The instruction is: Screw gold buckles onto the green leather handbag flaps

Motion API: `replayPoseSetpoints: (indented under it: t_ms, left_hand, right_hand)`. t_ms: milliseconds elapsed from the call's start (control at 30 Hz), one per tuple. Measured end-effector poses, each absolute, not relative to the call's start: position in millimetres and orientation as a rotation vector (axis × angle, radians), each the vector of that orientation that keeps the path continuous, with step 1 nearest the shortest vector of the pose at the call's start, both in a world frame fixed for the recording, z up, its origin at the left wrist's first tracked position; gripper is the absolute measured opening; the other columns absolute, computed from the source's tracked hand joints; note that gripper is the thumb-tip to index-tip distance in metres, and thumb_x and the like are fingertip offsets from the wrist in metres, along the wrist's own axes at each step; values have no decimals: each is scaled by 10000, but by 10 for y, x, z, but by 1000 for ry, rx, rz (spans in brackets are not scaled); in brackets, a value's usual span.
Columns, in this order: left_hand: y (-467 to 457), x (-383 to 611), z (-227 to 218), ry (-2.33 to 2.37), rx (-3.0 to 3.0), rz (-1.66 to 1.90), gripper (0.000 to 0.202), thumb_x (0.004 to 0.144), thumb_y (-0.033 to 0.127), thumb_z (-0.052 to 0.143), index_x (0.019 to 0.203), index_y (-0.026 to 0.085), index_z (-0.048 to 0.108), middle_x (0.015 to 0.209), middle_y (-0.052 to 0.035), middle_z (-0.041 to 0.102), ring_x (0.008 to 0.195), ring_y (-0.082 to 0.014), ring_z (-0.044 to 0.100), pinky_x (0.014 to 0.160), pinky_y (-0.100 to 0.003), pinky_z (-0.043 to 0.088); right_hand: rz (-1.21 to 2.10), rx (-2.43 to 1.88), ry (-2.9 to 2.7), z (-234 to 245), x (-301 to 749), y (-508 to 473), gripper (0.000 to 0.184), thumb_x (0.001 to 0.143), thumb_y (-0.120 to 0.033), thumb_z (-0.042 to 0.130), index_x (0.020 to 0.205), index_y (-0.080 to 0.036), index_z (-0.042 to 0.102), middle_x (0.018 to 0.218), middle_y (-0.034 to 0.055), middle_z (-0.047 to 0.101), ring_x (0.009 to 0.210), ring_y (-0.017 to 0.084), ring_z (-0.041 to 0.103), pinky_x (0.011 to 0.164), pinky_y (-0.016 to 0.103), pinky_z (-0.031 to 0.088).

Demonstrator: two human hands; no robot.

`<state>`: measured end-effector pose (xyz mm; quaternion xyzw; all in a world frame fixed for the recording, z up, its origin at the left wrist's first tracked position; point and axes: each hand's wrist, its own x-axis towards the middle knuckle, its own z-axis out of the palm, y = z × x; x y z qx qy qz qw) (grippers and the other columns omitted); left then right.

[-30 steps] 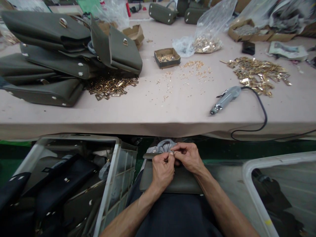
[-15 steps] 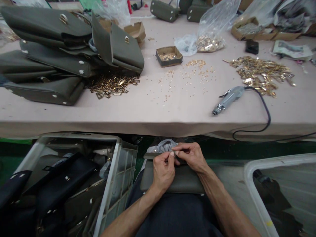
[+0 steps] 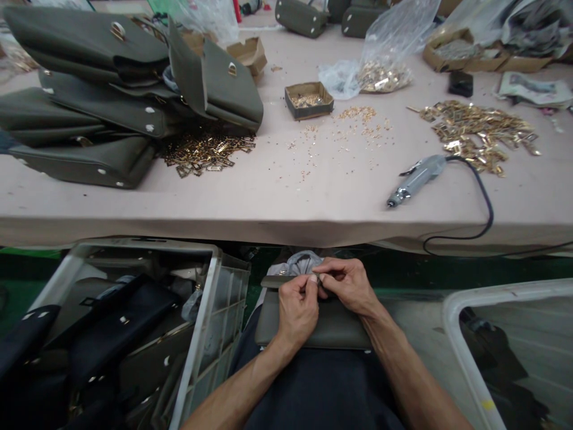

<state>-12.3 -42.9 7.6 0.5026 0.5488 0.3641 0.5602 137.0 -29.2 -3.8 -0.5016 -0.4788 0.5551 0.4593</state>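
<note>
An olive-green handbag (image 3: 331,328) lies on my lap below the table edge. Both hands meet at its upper rim. My left hand (image 3: 298,307) is closed, with fingertips pinched on a small metal fitting at the bag's top edge. My right hand (image 3: 347,283) is closed too, pinching the same small part from the right. The fitting itself is mostly hidden by my fingers. Grey lining (image 3: 299,263) bulges out of the bag just beyond my hands.
On the table (image 3: 286,203) lie a stack of olive handbags (image 3: 111,101), piles of gold fittings (image 3: 203,152) (image 3: 478,128), a small box of screws (image 3: 308,100) and a corded electric screwdriver (image 3: 416,179). A crate (image 3: 201,334) of dark bags stands at my left, a white bin (image 3: 461,310) at my right.
My hands stay pinched together at the bag's rim with only slight finger movement. The view has shifted a little.
</note>
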Motion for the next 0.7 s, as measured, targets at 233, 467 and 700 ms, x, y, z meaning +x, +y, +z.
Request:
replayPoseSetpoints:
  t_ms: [233, 467, 700]
  left_hand:
    - [-431, -121, 97, 1349, 1207, 852, 416, 989, 428, 510, 713, 179, 697, 545, 1, 622, 460, -119, 533, 473, -233, 397]
    - [-389, -128, 61, 1336, 1187, 867, 486, 978, 465, 529, 608, 179, 662, 409, 22, 516, 390, -108, 489, 430, -220, 358]
    - [-407, -110, 37, 1219, 1055, 804, 368, 962, 422, 530, 697, 185, 624, 360, 54, 483, 277, -99, 420, 337, -198, 317]
  right_hand:
    - [1413, -1388, -1132, -110, 1303, -285, 119, 772, -229, 710, 860, -160, 751, 623, 1, 637, 481, 133, 546, 463, 233, 427]
    - [1482, -1339, -1105, -61, 1305, -247, 235, 830, -373, 771, 811, -143, 724, 594, 29, 656, 476, 142, 568, 452, 226, 419]
    - [1399, -1363, -1089, -118, 1317, -244, 264, 864, -409, 751, 880, -147, 727, 656, 31, 675, 486, 135, 576, 458, 228, 434]
